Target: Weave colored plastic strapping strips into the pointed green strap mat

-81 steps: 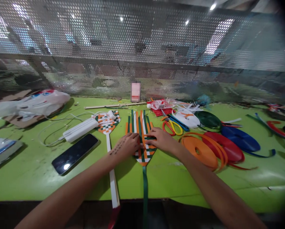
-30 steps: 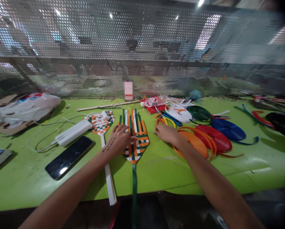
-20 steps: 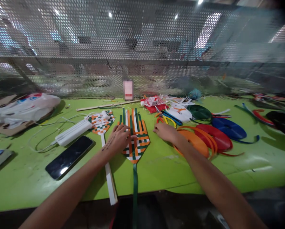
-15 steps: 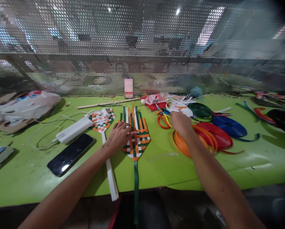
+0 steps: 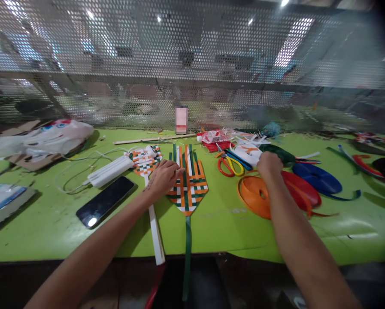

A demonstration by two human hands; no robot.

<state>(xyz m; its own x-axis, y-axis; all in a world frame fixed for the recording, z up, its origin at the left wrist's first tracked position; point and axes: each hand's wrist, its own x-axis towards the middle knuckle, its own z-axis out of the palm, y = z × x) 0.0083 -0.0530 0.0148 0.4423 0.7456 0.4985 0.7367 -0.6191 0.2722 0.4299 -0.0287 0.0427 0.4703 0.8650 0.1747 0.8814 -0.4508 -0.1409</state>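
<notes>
Two bare hands are seen over the green bench [image 5: 83,240]. The left hand [image 5: 162,178] is laid flat, fingers spread, on the left edge of the half-woven strap piece [image 5: 188,185], an orange, green and white weave whose loose strip ends point toward the far side and whose green tail [image 5: 187,253] hangs over the near edge. Nothing is pinched by this hand; the weave is only pressed down.

The right hand [image 5: 268,164] is placed well to the right of the weave, among the coils of strapping: the white coil [image 5: 247,153] lies just to its left, the dark green coil [image 5: 284,156] just beyond it, the orange coil [image 5: 255,196] nearer, the red coil [image 5: 301,193] to its right. Its fingers are curled downward, but whether a strip is pinched by this grip cannot be told, since the fingertips are hidden behind the knuckles. Scissors [image 5: 230,164] with red and yellow handles lie between the weave and this hand.

As a judgement, the unlocked strips at the far end of the weave could be slid out of order if the flat pressure is eased while attention is drawn to the coils. A coil could also be unwound or tangled with its neighbours if a strip is pulled sideways. A finished woven piece [image 5: 144,162], a phone [image 5: 106,207] and a white power bank [image 5: 110,171] lie to the left.
</notes>
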